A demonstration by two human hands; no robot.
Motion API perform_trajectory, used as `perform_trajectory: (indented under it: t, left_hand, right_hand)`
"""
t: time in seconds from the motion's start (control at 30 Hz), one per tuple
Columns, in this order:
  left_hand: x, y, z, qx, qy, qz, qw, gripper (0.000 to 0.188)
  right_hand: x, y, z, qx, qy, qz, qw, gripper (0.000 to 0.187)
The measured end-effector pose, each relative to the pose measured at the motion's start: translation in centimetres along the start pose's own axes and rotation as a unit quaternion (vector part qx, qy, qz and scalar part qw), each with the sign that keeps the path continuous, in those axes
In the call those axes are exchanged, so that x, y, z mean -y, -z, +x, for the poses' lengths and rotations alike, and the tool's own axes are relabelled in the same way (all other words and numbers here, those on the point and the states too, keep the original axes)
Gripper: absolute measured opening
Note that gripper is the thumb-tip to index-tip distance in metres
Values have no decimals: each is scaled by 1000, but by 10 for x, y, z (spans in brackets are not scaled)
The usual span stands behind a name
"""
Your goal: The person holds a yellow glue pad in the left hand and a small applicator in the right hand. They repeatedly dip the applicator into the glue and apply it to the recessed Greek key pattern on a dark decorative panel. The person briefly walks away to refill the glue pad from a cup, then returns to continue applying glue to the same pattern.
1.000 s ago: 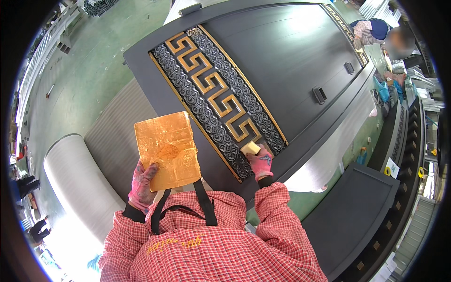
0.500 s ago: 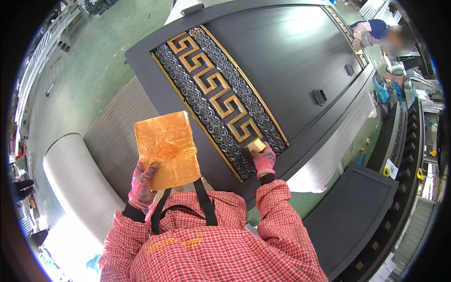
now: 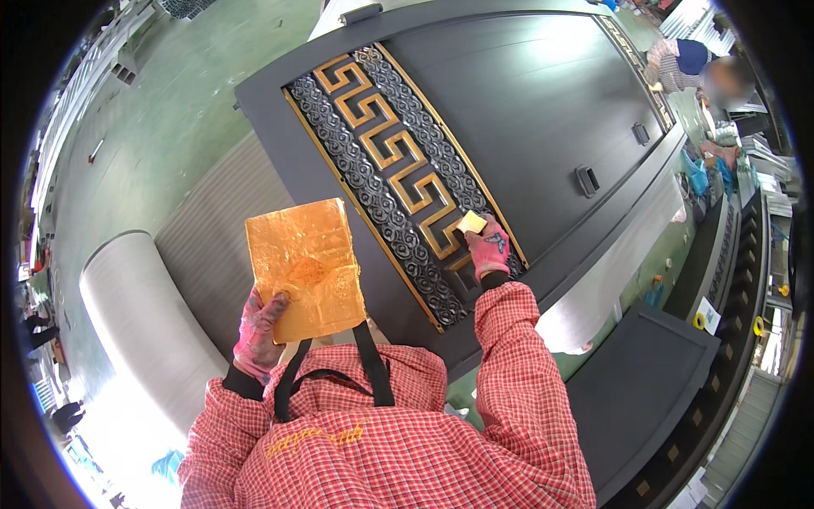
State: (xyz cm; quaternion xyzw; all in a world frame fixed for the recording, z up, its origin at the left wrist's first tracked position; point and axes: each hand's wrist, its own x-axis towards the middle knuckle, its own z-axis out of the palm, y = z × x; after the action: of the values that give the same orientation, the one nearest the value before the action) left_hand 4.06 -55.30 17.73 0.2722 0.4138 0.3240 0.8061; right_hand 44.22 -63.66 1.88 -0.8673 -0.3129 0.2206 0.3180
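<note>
My left hand [image 3: 259,331], in a stained pink glove, grips the lower left of a flat square palette [image 3: 307,254] covered in shiny gold-orange paint, with the thumb on its face. In my gloved right hand [image 3: 489,248] is a small pale yellow sponge [image 3: 471,222], pinched over the ornamental strip of a dark grey door panel [image 3: 500,110]. Raised gold key-pattern trim [image 3: 393,153] runs down that strip, flanked by dark scrollwork [image 3: 356,182]. The near end of the key pattern, beside my right wrist, is dark. Whether the sponge touches the relief I cannot tell.
A large roll of whitish sheet material [image 3: 140,314] lies at the left. Two dark handles [image 3: 587,181] sit on the door. Another person [image 3: 687,64] works at its far right end. A second dark panel [image 3: 640,399] lies at the lower right, beside a long dark beam [image 3: 695,416].
My right hand has moved up and slightly right along the strip with the sponge. The left hand and palette have hardly moved. The view has shifted slightly.
</note>
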Motion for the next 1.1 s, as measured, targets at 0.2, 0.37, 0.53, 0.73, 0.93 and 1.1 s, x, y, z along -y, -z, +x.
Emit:
perform_trajectory:
  t: [0.2, 0.37, 0.53, 0.73, 0.93, 1.1]
  left_hand:
    - [1, 3, 1, -13, 9, -4, 1000, 48]
    - [3, 1, 5, -4, 17, -2, 1000, 49]
    - [1, -7, 8, 3, 35, 9, 999, 51]
    - [7, -4, 13, 24, 25, 23, 999, 52]
    - [6, -6, 10, 25, 24, 23, 999, 52]
    - [8, -4, 10, 31, 24, 21, 999, 51]
  right_hand:
    - [-11, 18, -14, 6, -10, -67, 998, 31]
    - [-8, 37, -41, -23, -51, -25, 998, 24]
    - [-23, 39, -56, -84, -74, 99, 989, 23]
    - [-3, 29, -66, -73, -92, -21, 993, 29]
    - [-13, 0, -94, -18, -69, 6, 997, 29]
    - [9, 10, -106, -16, -45, 34, 998, 27]
